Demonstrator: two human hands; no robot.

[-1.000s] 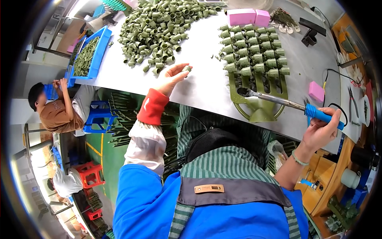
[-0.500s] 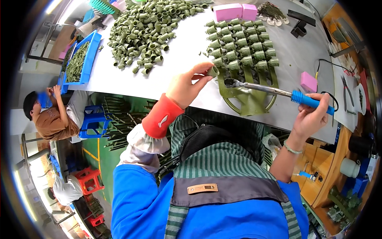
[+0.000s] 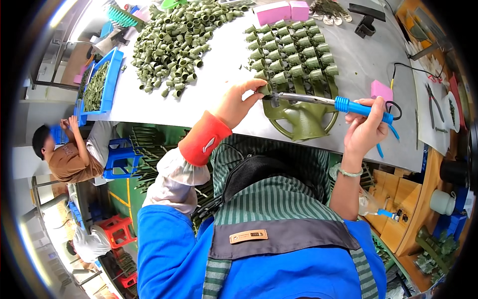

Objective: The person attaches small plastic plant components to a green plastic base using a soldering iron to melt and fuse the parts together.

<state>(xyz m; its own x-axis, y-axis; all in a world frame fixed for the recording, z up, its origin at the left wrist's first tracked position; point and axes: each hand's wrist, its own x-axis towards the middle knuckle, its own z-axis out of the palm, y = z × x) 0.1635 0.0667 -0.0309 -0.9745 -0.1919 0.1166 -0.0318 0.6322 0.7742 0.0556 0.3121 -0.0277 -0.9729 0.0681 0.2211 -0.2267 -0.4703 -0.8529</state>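
Between the thumb and fingers of my left hand (image 3: 238,102) is a small green plastic cup (image 3: 265,89), held near the front edge of the table. My right hand (image 3: 366,127) grips the blue handle of a soldering iron (image 3: 304,98). Its dark tip meets the cup at my left fingertips; whether it goes inside is hard to see. Just beyond, a green plastic frame (image 3: 303,124) with a rounded handle-like front bears several rows of similar cups (image 3: 294,60). A big heap of loose green cups (image 3: 172,45) lies at the far left of the table.
Pink blocks (image 3: 271,12) and a black stand (image 3: 366,22) are at the back. On the right are another pink block (image 3: 381,90), a cable, pliers (image 3: 434,104) and a white bowl (image 3: 452,117). A blue tray (image 3: 112,82) stands left. Another person (image 3: 69,154) sits at left.
My right hand has moved left, bringing the iron's tip to the cup in my left hand. Blue tool handles now show below my right hand. The whole view has shifted slightly.
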